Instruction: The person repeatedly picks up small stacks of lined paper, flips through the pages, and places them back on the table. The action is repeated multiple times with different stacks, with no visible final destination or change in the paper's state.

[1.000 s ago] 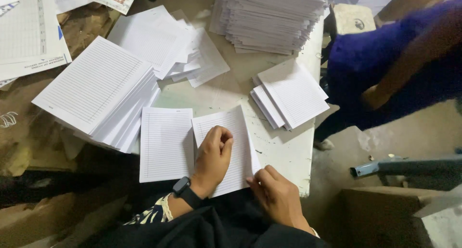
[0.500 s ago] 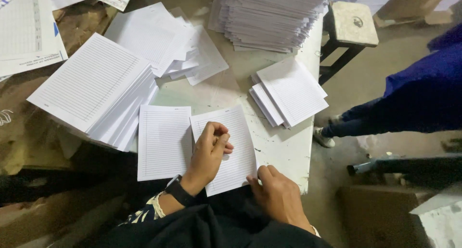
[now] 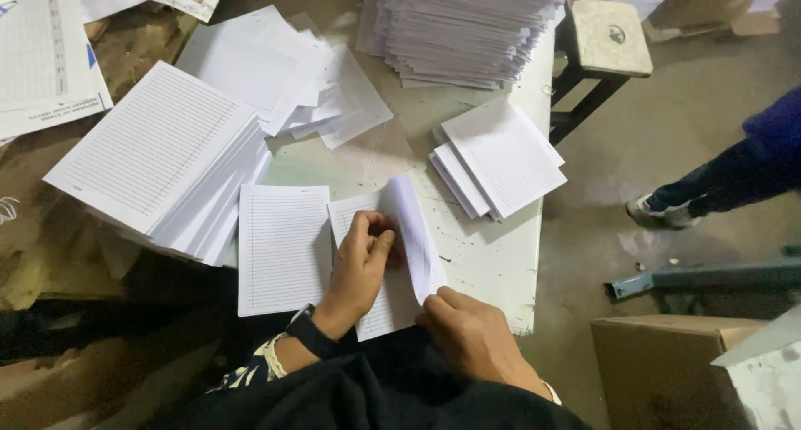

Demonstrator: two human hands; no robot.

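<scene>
Left hand (image 3: 360, 261): fingers curled, pressing the lined sheets (image 3: 380, 263).
Right hand (image 3: 469, 331): fingertips pinching the lifted sheet's (image 3: 413, 230) lower edge.

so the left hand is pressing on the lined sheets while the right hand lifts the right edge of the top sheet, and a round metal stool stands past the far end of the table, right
Not quite: the stool has a square, pale top, not a round metal one, as the head view shows. The rest holds: the left hand presses on the lined sheets, the right hand lifts the right edge of the top sheet, and the stool stands past the far end of the table.
</scene>
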